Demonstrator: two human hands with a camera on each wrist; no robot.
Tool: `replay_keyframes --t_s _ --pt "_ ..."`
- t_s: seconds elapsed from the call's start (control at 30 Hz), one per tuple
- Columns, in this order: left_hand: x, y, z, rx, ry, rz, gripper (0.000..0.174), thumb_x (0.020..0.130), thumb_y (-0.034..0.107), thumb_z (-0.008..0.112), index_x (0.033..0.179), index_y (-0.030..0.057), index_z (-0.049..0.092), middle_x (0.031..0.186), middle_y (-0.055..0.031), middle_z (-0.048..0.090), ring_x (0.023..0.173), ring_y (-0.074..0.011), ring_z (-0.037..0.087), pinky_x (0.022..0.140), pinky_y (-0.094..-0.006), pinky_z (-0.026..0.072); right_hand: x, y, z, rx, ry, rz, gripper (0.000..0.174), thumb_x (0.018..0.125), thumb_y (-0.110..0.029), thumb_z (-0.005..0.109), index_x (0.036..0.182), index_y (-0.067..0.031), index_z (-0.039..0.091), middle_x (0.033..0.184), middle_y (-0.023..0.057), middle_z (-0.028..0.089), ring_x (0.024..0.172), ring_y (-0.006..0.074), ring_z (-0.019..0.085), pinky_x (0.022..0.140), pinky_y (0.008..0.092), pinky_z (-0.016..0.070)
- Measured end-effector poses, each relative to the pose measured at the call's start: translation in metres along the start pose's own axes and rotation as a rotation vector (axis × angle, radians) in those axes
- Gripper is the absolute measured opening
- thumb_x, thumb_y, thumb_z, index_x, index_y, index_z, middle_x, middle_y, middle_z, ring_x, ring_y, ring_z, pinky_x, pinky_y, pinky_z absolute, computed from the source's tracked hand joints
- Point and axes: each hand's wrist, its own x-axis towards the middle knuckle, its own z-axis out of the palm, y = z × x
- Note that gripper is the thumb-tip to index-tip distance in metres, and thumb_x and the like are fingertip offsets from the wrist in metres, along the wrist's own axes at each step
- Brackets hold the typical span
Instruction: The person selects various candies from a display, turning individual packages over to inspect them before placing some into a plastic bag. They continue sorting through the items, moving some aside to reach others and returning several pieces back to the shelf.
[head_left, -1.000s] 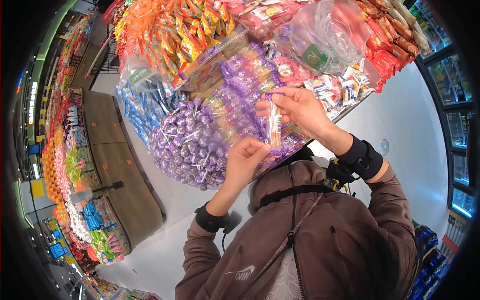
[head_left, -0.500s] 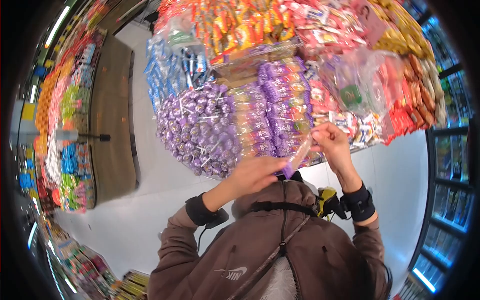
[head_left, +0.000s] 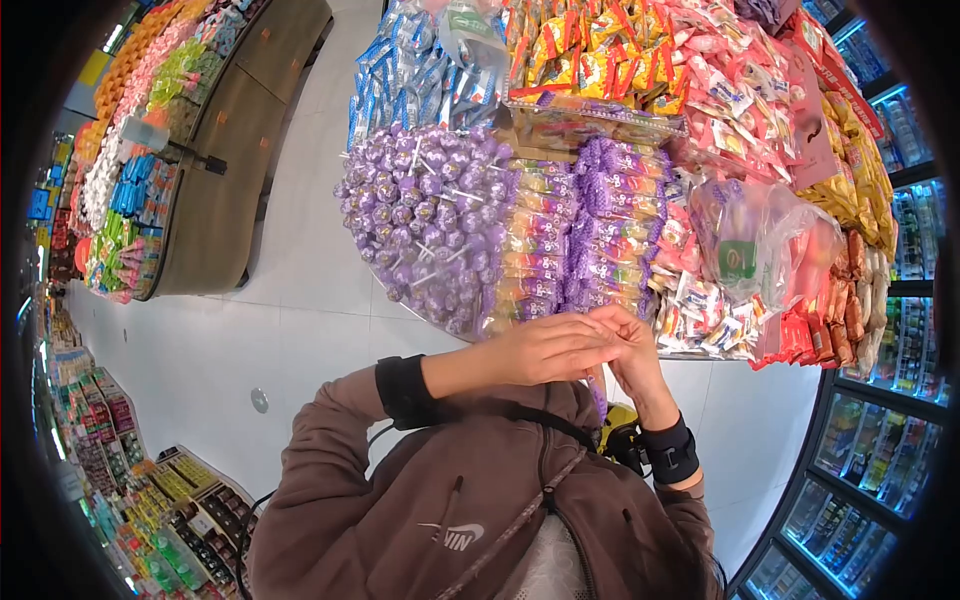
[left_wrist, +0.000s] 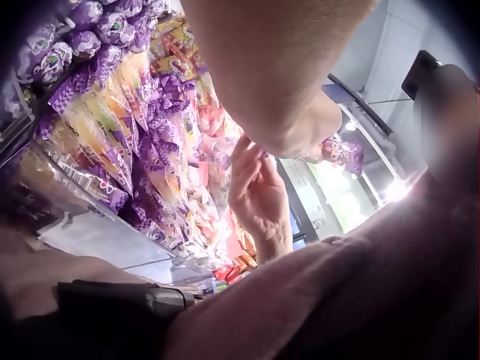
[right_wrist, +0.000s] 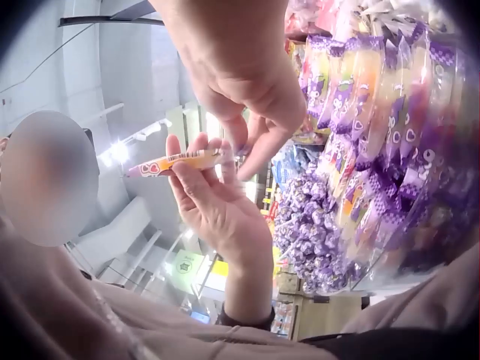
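- Step in hand (judgement): one candy stick [right_wrist: 180, 160] is clear of the display and held between both hands close to the chest; the work reads as handling the wrapper at its ends.
- Left grip: the left hand [head_left: 545, 350] holds the stick across its fingers, pink heart-printed end projecting past them; the fingers are only lightly bent; nothing else is in this hand.
- Right grip: the right hand [head_left: 628, 355] is narrowed to a thumb-and-forefinger pinch, curled down onto the stick's 3 o'clock end as the right wrist view shows it; the gap is no wider than the wrapper.
- Location: the stick lies nearly level between the hands, at 6 o'clock from the stacked stick packets [head_left: 565, 235] and apart from them; the purple lollipops [head_left: 425, 215] sit at 11 o'clock of the hands; a clear bag [head_left: 745, 250] sits at 2 o'clock.
- Next move (judgement): any regrip calls for one hand to hold firm while the other shifts; the wrapper looks thin and glossy, so a loose pinch risks a slip.
- Head view: shows the display layout and both forearms; the left hand covers the stick almost entirely.
- Right wrist view: the only one that shows the stick at full length, orange body included.
- Left wrist view: shows only the stick's printed end [left_wrist: 343, 154] beyond the left hand, plus the right palm, which the head view hides.
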Motion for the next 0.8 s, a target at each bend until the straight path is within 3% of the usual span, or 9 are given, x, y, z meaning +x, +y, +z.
replay_keyframes --t_s 0.13,0.17,0.23,0.33,0.57,0.8 --pt "-0.007 0.000 -0.022 0.225 -0.137 -0.151 0.043 0.071 0.008 0.065 0.113 0.0049 0.056 0.089 -0.0075 0.059 0.078 -0.0225 0.058 0.069 -0.0336 0.0479 0.001 -0.022 -0.010 -0.019 0.105 0.046 0.019 0.091 -0.013 0.045 0.103 0.0008 0.050 0.097 0.0161 0.061 0.079 0.0214 0.064 0.068 0.0266 0.0520" --pt "-0.006 -0.004 -0.032 0.198 -0.087 -0.203 0.045 0.072 0.010 0.064 0.116 0.0077 0.054 0.081 -0.0068 0.057 0.073 -0.0232 0.055 0.062 -0.0330 0.0454 -0.001 -0.025 -0.017 -0.019 0.128 0.032 0.019 0.091 -0.013 0.044 0.102 0.0010 0.050 0.096 0.0158 0.061 0.078 0.0218 0.064 0.067 0.0267 0.0522" --pt "-0.013 -0.012 -0.048 0.326 -0.180 -0.451 0.042 0.077 0.014 0.059 0.118 0.0077 0.050 0.083 -0.0086 0.055 0.074 -0.0259 0.055 0.065 -0.0357 0.0454 -0.005 -0.027 -0.030 -0.019 0.167 0.004 0.019 0.091 -0.013 0.043 0.101 0.0011 0.051 0.095 0.0153 0.062 0.077 0.0225 0.064 0.066 0.0269 0.0525" --pt "-0.024 -0.025 -0.056 0.359 -0.207 -0.627 0.037 0.078 0.014 0.059 0.113 0.0083 0.051 0.089 -0.0092 0.055 0.079 -0.0278 0.056 0.068 -0.0366 0.0458 -0.007 -0.025 -0.042 -0.014 0.203 -0.023 0.018 0.091 -0.012 0.042 0.100 0.0007 0.051 0.093 0.0150 0.061 0.075 0.0227 0.065 0.065 0.0265 0.0528" --pt "-0.043 -0.042 -0.035 0.367 -0.327 -0.593 0.029 0.079 0.014 0.058 0.106 0.0082 0.053 0.099 -0.0095 0.054 0.085 -0.0291 0.056 0.072 -0.0374 0.0454 -0.011 -0.017 -0.047 0.003 0.207 -0.004 0.017 0.091 -0.011 0.042 0.099 0.0001 0.051 0.092 0.0143 0.061 0.072 0.0222 0.065 0.062 0.0244 0.0526" --pt "-0.040 -0.047 -0.024 0.382 -0.301 -0.639 0.028 0.079 0.014 0.057 0.106 0.0079 0.054 0.096 -0.0095 0.053 0.087 -0.0286 0.053 0.075 -0.0374 0.0435 -0.011 -0.014 -0.042 0.031 0.169 0.027 0.016 0.091 -0.011 0.042 0.097 0.0002 0.051 0.091 0.0146 0.062 0.071 0.0223 0.065 0.062 0.0241 0.0531"
